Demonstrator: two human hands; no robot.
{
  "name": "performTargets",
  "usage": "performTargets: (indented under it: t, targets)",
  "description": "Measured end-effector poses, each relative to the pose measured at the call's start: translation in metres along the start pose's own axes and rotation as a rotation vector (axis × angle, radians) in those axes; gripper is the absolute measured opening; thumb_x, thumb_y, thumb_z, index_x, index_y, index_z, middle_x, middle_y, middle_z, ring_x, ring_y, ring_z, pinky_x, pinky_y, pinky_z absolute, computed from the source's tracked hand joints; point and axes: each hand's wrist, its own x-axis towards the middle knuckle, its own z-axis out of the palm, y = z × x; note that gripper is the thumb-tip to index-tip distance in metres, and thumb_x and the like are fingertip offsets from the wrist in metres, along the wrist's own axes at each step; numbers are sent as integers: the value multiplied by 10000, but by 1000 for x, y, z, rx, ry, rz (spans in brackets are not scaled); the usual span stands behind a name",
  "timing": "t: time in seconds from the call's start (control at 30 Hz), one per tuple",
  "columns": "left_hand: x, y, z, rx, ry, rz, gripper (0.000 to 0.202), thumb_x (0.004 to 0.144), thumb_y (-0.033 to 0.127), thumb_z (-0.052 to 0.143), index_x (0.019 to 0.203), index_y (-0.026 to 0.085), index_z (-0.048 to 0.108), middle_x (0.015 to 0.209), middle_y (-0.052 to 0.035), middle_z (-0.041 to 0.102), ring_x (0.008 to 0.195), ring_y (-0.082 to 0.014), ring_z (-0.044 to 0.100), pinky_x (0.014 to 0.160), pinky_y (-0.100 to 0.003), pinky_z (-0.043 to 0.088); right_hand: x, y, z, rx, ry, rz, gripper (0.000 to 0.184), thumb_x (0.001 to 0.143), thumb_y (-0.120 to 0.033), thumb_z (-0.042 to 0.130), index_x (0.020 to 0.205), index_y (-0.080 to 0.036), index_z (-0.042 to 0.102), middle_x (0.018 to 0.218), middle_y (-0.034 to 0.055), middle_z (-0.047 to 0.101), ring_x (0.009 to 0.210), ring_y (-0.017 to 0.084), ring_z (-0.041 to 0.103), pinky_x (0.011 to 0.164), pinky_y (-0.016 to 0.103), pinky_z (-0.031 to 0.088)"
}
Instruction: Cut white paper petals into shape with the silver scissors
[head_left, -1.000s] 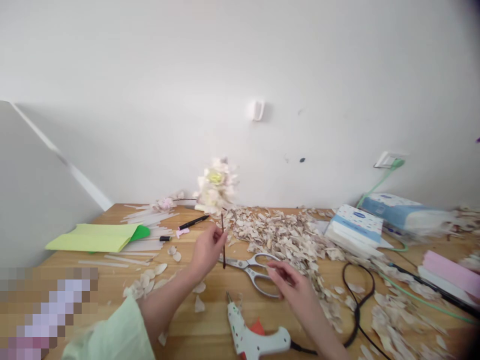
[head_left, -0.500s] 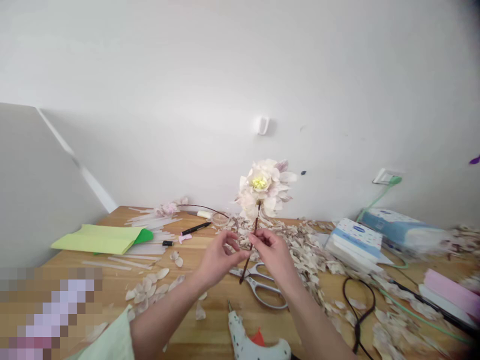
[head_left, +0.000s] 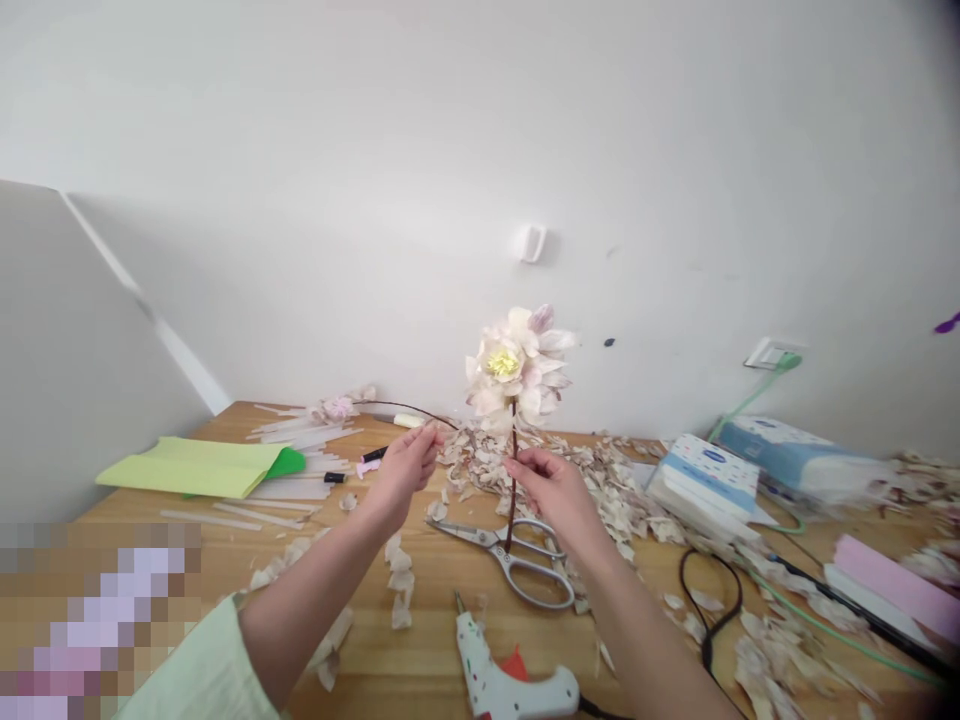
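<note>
— Head view: which hand is carrying the cream paper flower on its thin dark stem (head_left: pixel 517 370)?

— I'm pinching the stem in my right hand (head_left: pixel 551 490), upright, bloom above my fingers, its tail hanging over the steel scissors (head_left: pixel 510 555).

— And the left?

— My left hand (head_left: pixel 401 465) is hovering just beside, fingers loosely curled, holding nothing that I can make out.

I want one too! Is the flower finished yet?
Nearly. The flower already has full petals and a yellow middle. The right hand holds its bare brown stem; the left hand is beside it. Loose petals, scissors and glue gun lie out.
</note>
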Motion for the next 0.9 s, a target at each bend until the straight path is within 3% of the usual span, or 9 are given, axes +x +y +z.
performTargets:
  t: [0.1,0.2,0.3,0.37,0.5,0.7,0.9]
  targets:
    - [7,-16,-14,101,55,-20,324,735,480,490,583,200,433,422,109,218,347,-52,218,342,-175,160,6,-1,-3,33,12,17,282,581,-448,664,618,-179,588,503,-61,424,404,76,318,367,217,260]
    - [6,-25,-18,186,4,-4,293,649,454,621,603,187,508,459,75,407,431,-80,398,394,-178,310,13,-1,-2,48,18,15,282,581,-444,672,621,-174,600,498,-64,423,415,76,319,373,216,261]
    - [3,-26,-9,221,-128,45,270,598,390,696,747,176,625,664,4,621,649,-139,567,576,-226,456,23,2,7,28,9,3,260,616,-422,665,618,-169,603,460,-74,418,394,74,324,377,220,254]
    - [4,-27,-2,229,-184,75,297,592,346,715,826,172,656,796,-35,677,757,-164,605,681,-252,477,33,3,15,2,-1,-16,236,650,-387,660,600,-166,593,443,-80,412,387,71,332,380,219,258]
    - [15,-33,-3,246,-123,96,338,613,318,711,913,173,653,920,-72,689,819,-194,628,736,-293,492,64,-2,31,-74,7,-66,167,757,-298,621,688,-148,594,510,-82,464,396,57,374,392,199,316]
    - [28,-45,-52,259,92,48,294,637,348,678,865,164,656,890,-81,701,858,-220,634,764,-315,494,137,-6,58,-190,23,-76,196,867,-317,524,926,-138,579,845,8,609,655,107,585,573,263,499]
    - [24,-53,-92,237,179,-21,334,581,392,680,816,155,661,796,-76,702,760,-220,650,637,-303,518,180,31,97,-223,-66,-21,238,870,-300,523,1053,-152,555,1016,48,602,818,157,606,693,341,518]
